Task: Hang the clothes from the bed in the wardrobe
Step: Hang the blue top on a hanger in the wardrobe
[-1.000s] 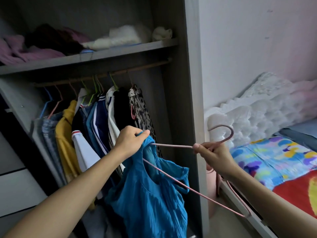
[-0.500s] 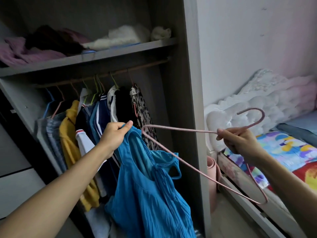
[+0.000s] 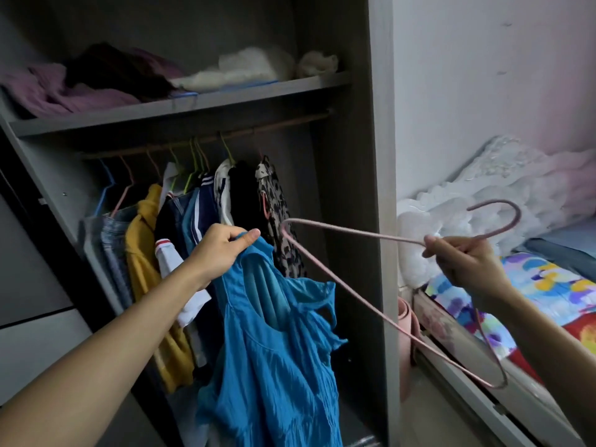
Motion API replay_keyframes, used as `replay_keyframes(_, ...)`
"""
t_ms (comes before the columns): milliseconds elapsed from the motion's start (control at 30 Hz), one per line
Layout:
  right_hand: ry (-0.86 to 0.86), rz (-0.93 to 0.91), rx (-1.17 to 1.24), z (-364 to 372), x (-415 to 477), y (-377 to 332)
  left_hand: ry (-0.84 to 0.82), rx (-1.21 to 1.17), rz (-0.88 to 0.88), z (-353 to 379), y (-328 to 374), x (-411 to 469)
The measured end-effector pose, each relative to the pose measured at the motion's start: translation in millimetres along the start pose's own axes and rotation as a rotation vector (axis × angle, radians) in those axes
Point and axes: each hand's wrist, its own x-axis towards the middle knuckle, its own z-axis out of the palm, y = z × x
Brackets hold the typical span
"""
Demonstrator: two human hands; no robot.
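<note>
Higher now, pink hanger (image 3: 354, 230) beside blue top (image 3: 274, 350)

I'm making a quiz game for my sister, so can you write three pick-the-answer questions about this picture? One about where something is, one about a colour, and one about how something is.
1. Where is the pink hanger?
A. lying on the bed
B. on the top shelf
C. in the right hand

2. What colour is the top that the left hand holds up?
A. blue
B. yellow
C. black

3. How is the hanger's hook?
A. hooked over the rail
B. free in the air
C. tucked under a pillow

Answers:
1 C: the right hand's grip is closed round the hanger's neck.
2 A: the cloth dangling from the left hand is bright blue.
3 B: the hook sticks up beside the right hand and catches on nothing.
</note>
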Motion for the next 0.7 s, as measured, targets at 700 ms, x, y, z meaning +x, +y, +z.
replay_keyframes(700, -0.321, 0.129, -0.009, 44, 5, 7, -0.035, 0.214, 0.102, -15, -9, -10)
